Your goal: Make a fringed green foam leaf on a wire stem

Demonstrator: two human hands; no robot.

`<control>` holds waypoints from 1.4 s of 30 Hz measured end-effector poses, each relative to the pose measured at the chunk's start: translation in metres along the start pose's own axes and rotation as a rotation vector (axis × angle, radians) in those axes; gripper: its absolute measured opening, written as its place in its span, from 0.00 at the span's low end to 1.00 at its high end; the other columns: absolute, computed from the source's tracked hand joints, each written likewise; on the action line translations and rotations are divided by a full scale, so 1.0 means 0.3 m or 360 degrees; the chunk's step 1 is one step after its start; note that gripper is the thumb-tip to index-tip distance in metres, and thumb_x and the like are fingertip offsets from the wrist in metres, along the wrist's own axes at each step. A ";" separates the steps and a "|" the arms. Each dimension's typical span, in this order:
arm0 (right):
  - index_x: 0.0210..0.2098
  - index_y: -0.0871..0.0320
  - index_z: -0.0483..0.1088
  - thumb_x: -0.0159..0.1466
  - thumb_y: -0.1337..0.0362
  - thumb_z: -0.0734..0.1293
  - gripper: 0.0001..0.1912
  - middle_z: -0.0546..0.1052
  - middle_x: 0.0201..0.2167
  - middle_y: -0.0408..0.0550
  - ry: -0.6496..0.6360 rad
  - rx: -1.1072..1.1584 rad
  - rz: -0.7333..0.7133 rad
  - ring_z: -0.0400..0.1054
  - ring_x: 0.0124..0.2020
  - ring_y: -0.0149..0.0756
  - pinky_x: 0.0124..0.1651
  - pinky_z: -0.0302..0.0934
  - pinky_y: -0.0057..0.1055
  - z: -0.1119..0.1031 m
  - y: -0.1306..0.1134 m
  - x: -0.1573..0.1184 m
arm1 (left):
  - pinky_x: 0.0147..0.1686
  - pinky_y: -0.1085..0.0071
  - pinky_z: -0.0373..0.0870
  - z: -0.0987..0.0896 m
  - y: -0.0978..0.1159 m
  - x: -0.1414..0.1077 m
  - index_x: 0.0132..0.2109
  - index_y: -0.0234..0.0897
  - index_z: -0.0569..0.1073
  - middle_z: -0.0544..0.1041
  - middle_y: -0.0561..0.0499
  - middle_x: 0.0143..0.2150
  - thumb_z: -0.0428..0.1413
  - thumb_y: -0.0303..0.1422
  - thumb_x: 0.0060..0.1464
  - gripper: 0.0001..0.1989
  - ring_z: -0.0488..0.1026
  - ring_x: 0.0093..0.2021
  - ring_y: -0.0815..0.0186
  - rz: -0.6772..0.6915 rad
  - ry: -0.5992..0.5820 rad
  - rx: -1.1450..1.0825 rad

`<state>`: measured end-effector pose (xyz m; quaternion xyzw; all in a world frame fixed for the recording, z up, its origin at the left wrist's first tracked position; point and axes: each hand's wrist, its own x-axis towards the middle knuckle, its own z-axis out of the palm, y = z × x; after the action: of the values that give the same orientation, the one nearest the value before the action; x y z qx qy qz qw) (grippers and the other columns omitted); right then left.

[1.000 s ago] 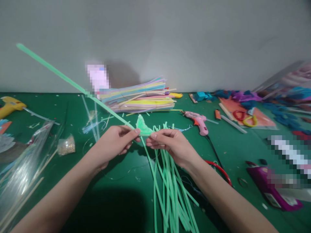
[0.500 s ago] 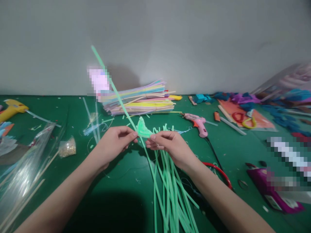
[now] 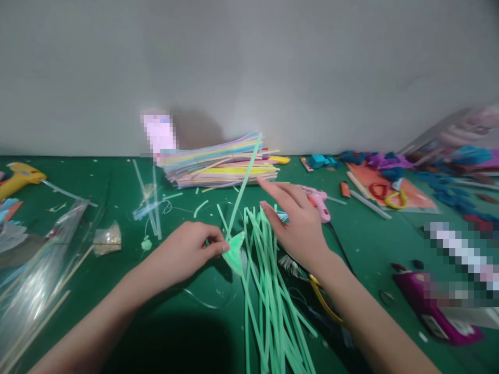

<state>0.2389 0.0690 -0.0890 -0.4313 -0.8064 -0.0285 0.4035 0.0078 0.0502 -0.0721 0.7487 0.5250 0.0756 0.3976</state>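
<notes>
Near the middle of the view, my left hand [image 3: 198,246] pinches a small folded green piece [image 3: 235,254] between thumb and fingers. A long green strip [image 3: 246,184] rises from that piece, slanting up and to the right across a pastel bundle. My right hand [image 3: 294,215] is apart from the piece, with its fingers spread and nothing in them. It hovers over the upper right side of several loose green strips [image 3: 268,291] on the table, partly covering the pink glue gun [image 3: 320,202].
Against the wall lies a bundle of pastel strips [image 3: 222,163] on the green table [image 3: 175,332]. A yellow glue gun [image 3: 23,179] and clear plastic sleeves [image 3: 47,265] are at left. Scissors [image 3: 395,198], a lighter [image 3: 345,189] and a purple packet [image 3: 432,311] are at right.
My right hand has let go of the green piece, opened and moved up to the right. The piece is lower and turned, and its long strip now leans right instead of left.
</notes>
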 end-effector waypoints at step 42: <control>0.41 0.51 0.77 0.63 0.66 0.69 0.07 0.81 0.41 0.45 -0.0075 0.0945 0.0532 0.76 0.44 0.38 0.48 0.72 0.37 -0.067 -0.150 -0.005 | 0.29 0.74 0.58 -0.020 0.013 -0.036 0.32 0.40 0.75 0.74 0.56 0.28 0.52 0.39 0.61 0.13 0.68 0.29 0.67 0.0163 -0.0234 -0.0032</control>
<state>0.2196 0.0318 -0.0627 -0.4220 -0.7067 0.2840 0.4918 0.0026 0.0438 -0.0621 0.7741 0.4547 0.0459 0.4381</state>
